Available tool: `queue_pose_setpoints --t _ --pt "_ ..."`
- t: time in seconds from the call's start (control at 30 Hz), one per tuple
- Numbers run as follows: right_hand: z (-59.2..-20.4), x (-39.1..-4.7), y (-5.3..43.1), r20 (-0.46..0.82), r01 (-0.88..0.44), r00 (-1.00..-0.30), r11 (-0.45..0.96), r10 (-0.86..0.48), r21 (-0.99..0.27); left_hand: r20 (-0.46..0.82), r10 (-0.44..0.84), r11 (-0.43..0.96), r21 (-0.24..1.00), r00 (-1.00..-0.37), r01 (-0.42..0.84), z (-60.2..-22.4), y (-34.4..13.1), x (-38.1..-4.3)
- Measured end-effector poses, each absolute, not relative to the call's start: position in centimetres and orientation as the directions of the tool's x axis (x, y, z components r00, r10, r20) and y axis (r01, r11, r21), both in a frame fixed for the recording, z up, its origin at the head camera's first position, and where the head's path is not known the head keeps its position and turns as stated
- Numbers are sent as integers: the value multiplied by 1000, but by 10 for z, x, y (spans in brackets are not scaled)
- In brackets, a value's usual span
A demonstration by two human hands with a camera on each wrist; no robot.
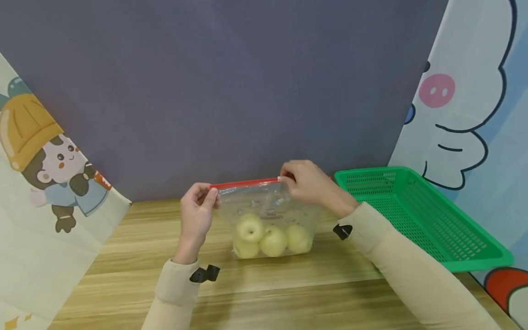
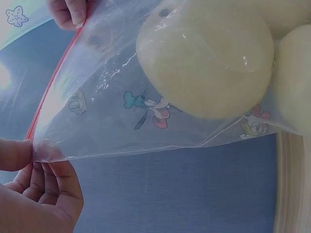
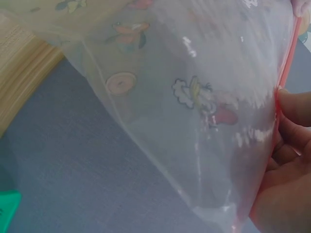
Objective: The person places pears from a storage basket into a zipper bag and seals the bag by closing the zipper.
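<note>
A clear zip bag [image 1: 231,206] with small cartoon prints stands upright on the wooden table, its red top strip [image 1: 247,184] stretched nearly level. Several pale yellow-green round fruits [image 1: 273,241] lie in its bottom. My left hand [image 1: 197,213] pinches the strip's left end between thumb and fingers; in the left wrist view the bag's corner [image 2: 46,151] is in that grip. My right hand [image 1: 311,185] pinches the strip farther right, next to a small white piece [image 1: 279,179]. In the right wrist view its thumb [image 3: 295,107] presses on the red strip. Whether the strip is sealed cannot be made out.
At the right stands a green perforated plastic basket [image 1: 416,224], close beside my right forearm. A dark grey-blue wall [image 1: 247,91] rises behind the wooden table [image 1: 264,293]. Cartoon-printed sheets [image 1: 82,256] flank both sides.
</note>
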State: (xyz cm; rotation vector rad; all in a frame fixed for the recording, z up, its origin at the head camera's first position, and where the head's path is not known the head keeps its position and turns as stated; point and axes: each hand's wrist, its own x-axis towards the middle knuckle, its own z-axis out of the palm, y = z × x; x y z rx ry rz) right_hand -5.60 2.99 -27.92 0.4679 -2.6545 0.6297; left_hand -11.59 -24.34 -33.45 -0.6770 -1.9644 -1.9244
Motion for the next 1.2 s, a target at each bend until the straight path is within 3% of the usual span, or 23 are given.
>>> queue_pose_setpoints --t 1.2 --pt "-280 -50 59 399 -361 -895 850 -199 -384 510 125 -6 858 -851 514 -334 -242 -119"
